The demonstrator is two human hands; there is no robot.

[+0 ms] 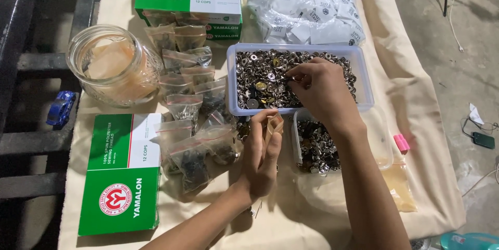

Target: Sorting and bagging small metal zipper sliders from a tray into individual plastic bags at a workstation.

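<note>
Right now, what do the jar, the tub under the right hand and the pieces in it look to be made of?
The jar looks like clear glass: thick, with a patterned, glinting wall. The tub seems translucent plastic, with thin, cloudy walls. The pieces in it look like metal, mostly silvery and shiny, a few brassy or dark. The right hand picks among them; the left hand holds a small clear bag, likely thin plastic film.

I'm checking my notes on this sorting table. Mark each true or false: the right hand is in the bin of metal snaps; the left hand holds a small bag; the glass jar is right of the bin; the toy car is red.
1. True: the right hand reaches into the bin of metal snaps.
2. True: the left hand holds a small bag.
3. False: the glass jar stands left of the bin.
4. False: the toy car is blue.
</note>
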